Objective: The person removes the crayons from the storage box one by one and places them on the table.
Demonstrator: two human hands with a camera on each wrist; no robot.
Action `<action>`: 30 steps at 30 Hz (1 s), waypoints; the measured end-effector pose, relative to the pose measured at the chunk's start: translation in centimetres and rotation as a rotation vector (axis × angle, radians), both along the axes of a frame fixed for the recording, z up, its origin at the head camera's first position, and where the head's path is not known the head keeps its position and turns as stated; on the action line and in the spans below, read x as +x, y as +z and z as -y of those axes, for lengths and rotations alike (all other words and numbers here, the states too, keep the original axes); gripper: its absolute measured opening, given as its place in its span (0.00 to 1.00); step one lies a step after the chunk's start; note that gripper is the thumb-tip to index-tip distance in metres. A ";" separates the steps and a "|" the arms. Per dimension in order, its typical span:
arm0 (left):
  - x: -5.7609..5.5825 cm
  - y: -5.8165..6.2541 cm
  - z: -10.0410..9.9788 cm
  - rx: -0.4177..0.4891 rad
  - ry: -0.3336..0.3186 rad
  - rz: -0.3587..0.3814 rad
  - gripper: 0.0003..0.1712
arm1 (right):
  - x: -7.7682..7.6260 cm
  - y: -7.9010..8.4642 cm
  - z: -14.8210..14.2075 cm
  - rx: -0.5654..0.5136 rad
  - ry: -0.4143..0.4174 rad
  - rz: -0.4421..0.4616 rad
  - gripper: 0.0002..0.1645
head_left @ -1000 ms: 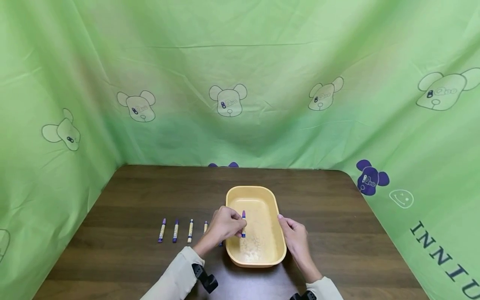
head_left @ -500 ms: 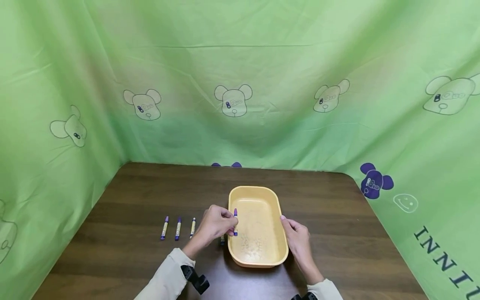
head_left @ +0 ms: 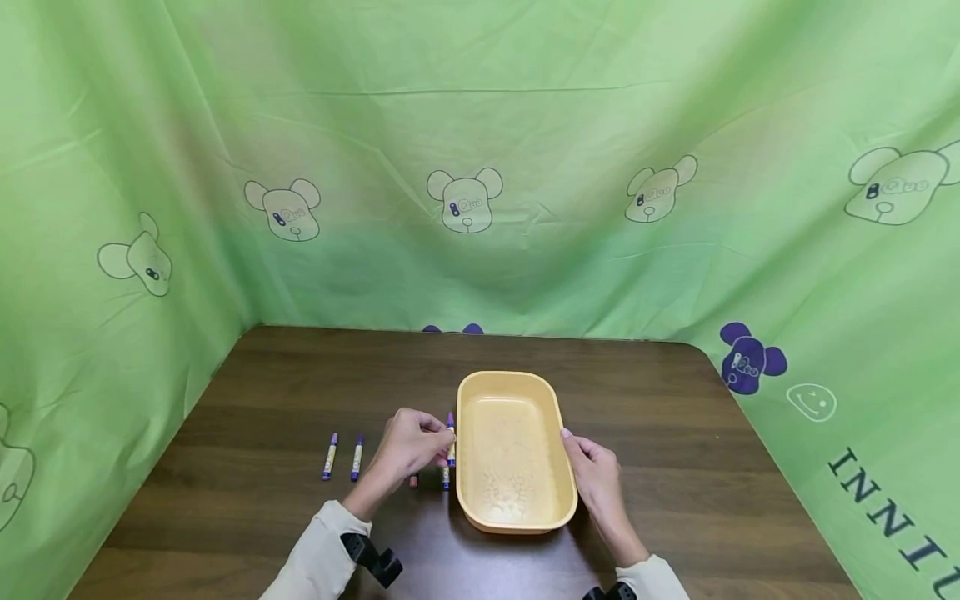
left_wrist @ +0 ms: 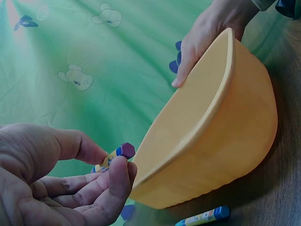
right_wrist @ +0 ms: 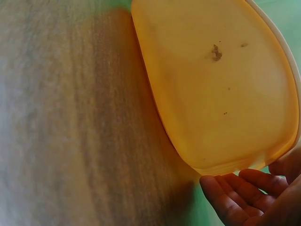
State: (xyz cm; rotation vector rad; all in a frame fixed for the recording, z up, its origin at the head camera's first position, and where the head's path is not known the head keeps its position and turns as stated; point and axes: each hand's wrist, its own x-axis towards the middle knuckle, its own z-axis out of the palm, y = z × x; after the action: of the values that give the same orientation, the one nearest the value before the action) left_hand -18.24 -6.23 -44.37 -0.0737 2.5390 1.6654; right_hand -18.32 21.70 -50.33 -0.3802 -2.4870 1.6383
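My left hand (head_left: 408,442) pinches a purple-tipped crayon (head_left: 451,427) between thumb and fingers, just outside the left rim of a yellow plastic basin (head_left: 517,442). In the left wrist view the crayon (left_wrist: 113,157) shows a yellow wrapper with blue bands. The basin's right side is held by my right hand (head_left: 597,481), thumb on the rim and fingers against the outer wall (right_wrist: 249,188). Beneath the left hand lie a crayon (head_left: 446,478) beside the basin and another crayon (head_left: 414,481), mostly hidden. Nothing lies inside the basin.
Two more crayons, a purple-tipped crayon (head_left: 330,457) and a darker-tipped crayon (head_left: 357,457), lie apart in a row at the left. All stand on a dark wooden table (head_left: 675,433). A green printed curtain (head_left: 555,275) hangs behind and on both sides.
My left hand has moved left with the crayon, from over the basin to outside its left rim, now covering the crayon third from the left. The right hand has stayed on the basin.
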 end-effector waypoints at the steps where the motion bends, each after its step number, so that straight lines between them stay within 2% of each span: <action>1: 0.0 0.0 0.1 0.015 0.000 0.001 0.08 | 0.0 0.0 0.0 -0.001 -0.001 0.002 0.26; 6: 0.1 -0.2 0.9 0.073 0.000 0.015 0.08 | -0.1 0.0 0.0 -0.012 -0.008 0.015 0.26; 18: 0.4 -0.6 2.6 0.024 0.048 0.022 0.06 | 0.1 0.0 0.0 0.018 -0.016 0.023 0.26; 25: 0.5 -0.4 3.5 -0.028 0.083 0.013 0.05 | 0.0 0.2 -0.1 0.018 -0.019 0.029 0.27; 30: 0.7 -0.6 4.1 -0.019 0.096 0.026 0.05 | 0.0 0.2 0.1 0.017 -0.016 0.036 0.27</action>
State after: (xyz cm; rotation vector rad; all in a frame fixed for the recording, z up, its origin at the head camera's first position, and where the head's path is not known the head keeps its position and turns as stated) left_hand -17.55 -10.33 -44.93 -0.2208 2.5708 1.6618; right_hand -18.36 21.59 -50.15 -0.4308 -2.5154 1.6172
